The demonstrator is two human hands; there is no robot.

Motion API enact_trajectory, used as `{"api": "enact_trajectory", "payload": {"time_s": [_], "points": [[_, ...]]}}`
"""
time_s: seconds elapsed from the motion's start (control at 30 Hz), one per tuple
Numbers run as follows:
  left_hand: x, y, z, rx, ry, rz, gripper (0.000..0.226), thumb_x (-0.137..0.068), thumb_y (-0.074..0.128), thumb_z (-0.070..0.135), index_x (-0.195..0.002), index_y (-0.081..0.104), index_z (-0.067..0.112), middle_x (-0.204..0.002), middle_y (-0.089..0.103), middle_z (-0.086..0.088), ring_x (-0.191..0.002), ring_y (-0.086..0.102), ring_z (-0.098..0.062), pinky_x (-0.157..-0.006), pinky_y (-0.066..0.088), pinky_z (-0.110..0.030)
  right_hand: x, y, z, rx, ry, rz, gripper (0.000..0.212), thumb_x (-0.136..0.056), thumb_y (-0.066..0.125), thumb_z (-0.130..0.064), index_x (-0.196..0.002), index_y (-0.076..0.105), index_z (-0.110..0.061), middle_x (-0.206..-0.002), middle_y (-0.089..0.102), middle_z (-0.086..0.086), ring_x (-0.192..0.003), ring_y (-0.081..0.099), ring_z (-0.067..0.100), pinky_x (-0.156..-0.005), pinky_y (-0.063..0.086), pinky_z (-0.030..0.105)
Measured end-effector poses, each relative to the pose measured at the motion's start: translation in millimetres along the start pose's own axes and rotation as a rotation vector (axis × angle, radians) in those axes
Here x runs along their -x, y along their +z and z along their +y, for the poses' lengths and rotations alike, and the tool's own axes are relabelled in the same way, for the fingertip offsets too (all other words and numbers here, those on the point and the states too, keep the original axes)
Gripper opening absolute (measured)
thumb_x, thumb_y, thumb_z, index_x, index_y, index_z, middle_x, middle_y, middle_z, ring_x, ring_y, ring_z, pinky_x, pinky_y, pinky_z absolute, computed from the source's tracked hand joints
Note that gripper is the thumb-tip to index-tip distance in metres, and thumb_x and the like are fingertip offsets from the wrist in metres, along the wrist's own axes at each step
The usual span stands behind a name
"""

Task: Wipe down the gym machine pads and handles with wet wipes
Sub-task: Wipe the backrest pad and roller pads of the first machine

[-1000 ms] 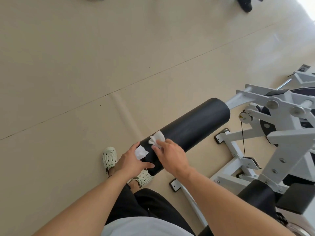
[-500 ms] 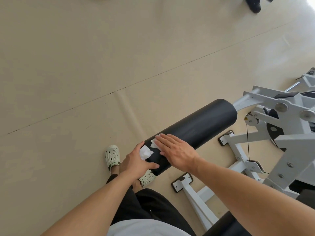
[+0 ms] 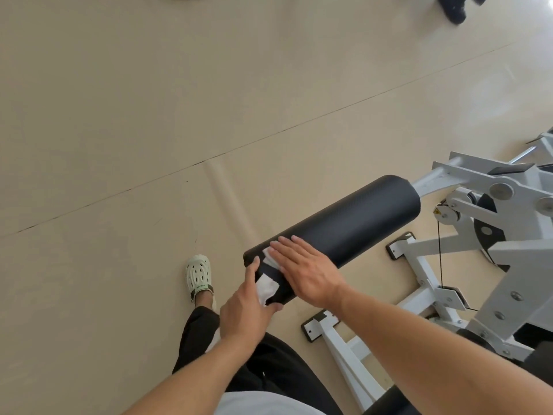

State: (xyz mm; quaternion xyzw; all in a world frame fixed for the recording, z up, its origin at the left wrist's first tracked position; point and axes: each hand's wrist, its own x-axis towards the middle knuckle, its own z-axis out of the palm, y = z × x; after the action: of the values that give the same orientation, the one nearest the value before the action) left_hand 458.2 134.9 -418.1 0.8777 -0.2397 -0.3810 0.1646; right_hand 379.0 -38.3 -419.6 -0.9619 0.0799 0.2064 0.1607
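- I see the right hand (image 3: 308,272) flat, fingers straight, pressing a wipe (image 3: 270,255) onto the roller pad (image 3: 335,235) near its free end.
- Left hand (image 3: 247,310) clasps the pad's end, thumb under, forefinger extended, a second wipe (image 3: 266,287) pinned beneath.
- Pad projects from the white frame (image 3: 508,235), above the floor (image 3: 149,115).
- One clog (image 3: 198,275) beside it.

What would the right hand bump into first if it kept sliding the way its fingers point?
Nothing solid, it seems. The right hand lies flat on the black roller pad, its fingers pointing across the pad near the wet wipe. Past the pad's edge there is only the floor, lower down.
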Motion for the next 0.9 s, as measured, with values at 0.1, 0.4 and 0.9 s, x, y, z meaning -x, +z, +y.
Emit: {"api": "enact_trajectory", "payload": {"time_s": [0.1, 0.4, 0.9], "points": [[6.1, 7.6, -1.4, -0.018, 0.033, 0.048, 0.108, -0.079, 0.072, 0.063, -0.155, -0.001, 0.038, -0.12, 0.071, 0.004, -0.102, 0.07, -0.014, -0.08, 0.056, -0.026, 8.8, -15.0, 59.0, 0.067, 0.249, 0.155, 0.054, -0.107, 0.022, -0.03, -0.155, 0.041, -0.016, -0.161, 0.04, 0.004, -0.155, 0.023, 0.021, -0.128, 0.001, 0.037], [-32.1, -34.0, -2.8, -0.046, 0.012, -0.149, 0.107, -0.061, 0.07, 0.084, -0.145, 0.017, 0.044, -0.127, 0.064, 0.002, -0.108, 0.065, -0.024, -0.083, 0.056, -0.038, 18.0, -35.0, 102.1, -0.063, 0.804, 0.4, 0.045, -0.102, 0.047, -0.009, -0.143, 0.055, -0.025, -0.123, 0.046, 0.002, -0.111, 0.041, 0.021, -0.102, 0.039, 0.036], [-45.8, -43.8, 25.6, -0.273, -0.057, -0.238, 0.115, -0.064, 0.079, 0.072, -0.153, 0.017, 0.034, -0.13, 0.062, 0.003, -0.112, 0.062, -0.023, -0.075, 0.046, -0.032, 15.2, -23.5, 40.4, 0.018, 0.269, 0.262, 0.054, -0.089, 0.07, -0.016, -0.141, 0.059, -0.025, -0.108, 0.054, 0.004, -0.095, 0.056, 0.025, -0.078, 0.047, 0.036]]}}
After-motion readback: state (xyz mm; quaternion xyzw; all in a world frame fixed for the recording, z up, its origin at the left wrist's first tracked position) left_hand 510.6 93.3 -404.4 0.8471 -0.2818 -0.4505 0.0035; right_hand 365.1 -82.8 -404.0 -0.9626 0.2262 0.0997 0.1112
